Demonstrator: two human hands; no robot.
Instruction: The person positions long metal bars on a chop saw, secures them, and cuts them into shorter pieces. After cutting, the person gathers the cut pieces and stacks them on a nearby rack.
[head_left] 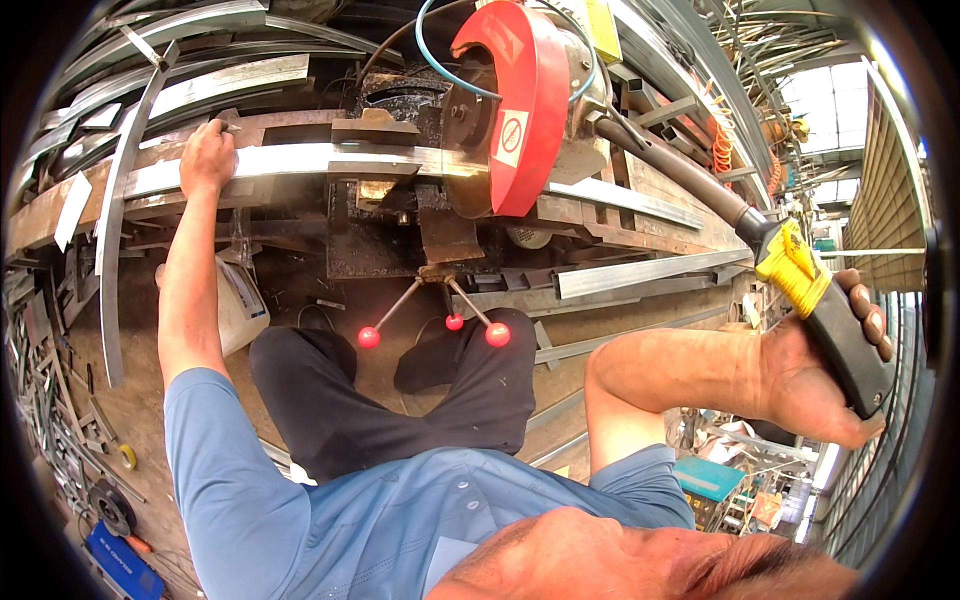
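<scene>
My left hand point(207, 158) is closed over a long, shiny metal bar point(285, 160) at the upper left. The bar runs sideways through a rusty clamp to a cut-off saw with a red blade guard point(532, 120). The dark disc point(466, 125) beside the guard meets the bar, and the contact spot is partly hidden. At the right, my right hand point(810, 385) wraps round the black saw handle point(848, 345), just beyond its yellow wrapping point(795, 262). A steel lever arm point(690, 180) links handle and saw. Below the clamp sits a spoked crank with red ball knobs point(497, 334).
Long metal profiles point(190, 90) are piled behind the saw. A flat strip point(122, 220) crosses the bar at the left. A whitish container point(240, 305) stands by my left leg. Offcuts, a blue case point(125, 562) and a tape roll point(127, 457) lie at lower left.
</scene>
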